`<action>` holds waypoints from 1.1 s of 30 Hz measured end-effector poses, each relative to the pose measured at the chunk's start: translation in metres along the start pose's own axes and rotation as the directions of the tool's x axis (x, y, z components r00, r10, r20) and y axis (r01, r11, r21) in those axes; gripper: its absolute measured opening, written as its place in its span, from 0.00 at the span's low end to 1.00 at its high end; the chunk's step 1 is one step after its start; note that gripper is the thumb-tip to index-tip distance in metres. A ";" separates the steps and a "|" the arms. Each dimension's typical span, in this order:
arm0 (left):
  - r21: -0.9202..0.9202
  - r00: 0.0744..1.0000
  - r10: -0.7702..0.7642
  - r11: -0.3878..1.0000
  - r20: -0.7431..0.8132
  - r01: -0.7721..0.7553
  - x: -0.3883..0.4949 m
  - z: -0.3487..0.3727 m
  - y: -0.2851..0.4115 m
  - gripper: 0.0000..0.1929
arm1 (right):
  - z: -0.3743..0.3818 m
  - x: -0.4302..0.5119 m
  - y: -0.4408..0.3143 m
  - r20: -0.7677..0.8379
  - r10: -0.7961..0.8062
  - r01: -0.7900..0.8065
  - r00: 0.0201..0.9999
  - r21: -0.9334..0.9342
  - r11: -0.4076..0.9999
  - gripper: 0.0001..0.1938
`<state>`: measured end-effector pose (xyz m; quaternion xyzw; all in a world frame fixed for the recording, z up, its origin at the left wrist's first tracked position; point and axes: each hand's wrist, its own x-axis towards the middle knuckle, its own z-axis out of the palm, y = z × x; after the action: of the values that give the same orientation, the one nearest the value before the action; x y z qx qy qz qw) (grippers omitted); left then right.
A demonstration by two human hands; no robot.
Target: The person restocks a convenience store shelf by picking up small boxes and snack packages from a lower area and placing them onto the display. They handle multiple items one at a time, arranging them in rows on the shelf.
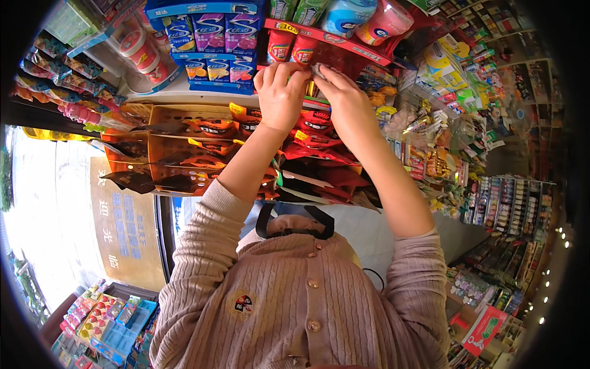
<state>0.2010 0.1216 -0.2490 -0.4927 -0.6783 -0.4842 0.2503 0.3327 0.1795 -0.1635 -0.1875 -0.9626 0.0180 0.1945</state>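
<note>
Both my hands reach forward to a red display rack (329, 39) of gum and candy. My left hand (282, 92) is at the rack's lower edge, fingers curled, just below two red canisters (291, 48); its fingertips are hidden. Close beside it on the right, my right hand (343, 92) has its fingers bent over a small greyish thing (318, 71), perhaps a cloth, mostly covered by the fingers. Whether either hand grips something is unclear. Blue racks of gum packs (212, 34) stand left of my hands. Under my wrists hang red snack bags (315, 122).
An orange tiered shelf (152, 161) with snack bags lies between me and the gum racks. Clear bins of small sweets (410, 124) crowd the right. Hanging bags (60, 60) are at the upper left. A blue tray of sweets (115, 327) is at the lower left.
</note>
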 end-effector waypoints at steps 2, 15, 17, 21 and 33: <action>0.004 1.000 -0.002 1.000 -0.009 0.002 0.000 0.001 0.001 0.10 | -0.008 0.008 0.002 -0.102 -0.022 0.017 0.995 -0.046 0.999 0.17; 0.003 0.999 -0.017 1.000 -0.035 0.017 -0.003 0.006 0.000 0.10 | 0.024 0.017 0.001 -0.120 -0.036 -0.003 0.992 -0.310 0.951 0.10; 0.013 1.000 -0.016 1.000 -0.021 0.016 -0.002 0.004 -0.001 0.11 | 0.011 -0.001 -0.005 -0.057 -0.077 0.063 0.995 -0.219 0.974 0.12; 0.010 1.000 -0.016 1.000 -0.008 0.016 -0.002 0.002 0.001 0.11 | -0.008 0.013 0.003 -0.079 0.038 -0.040 0.996 -0.030 0.999 0.12; 0.015 1.000 -0.031 0.999 -0.004 0.031 -0.002 0.005 0.001 0.09 | 0.007 0.039 0.012 0.091 0.216 -0.172 0.972 -0.350 0.921 0.08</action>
<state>0.2037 0.1253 -0.2526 -0.4793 -0.6890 -0.4840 0.2476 0.3013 0.2055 -0.1575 -0.3113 -0.9383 -0.1169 0.0945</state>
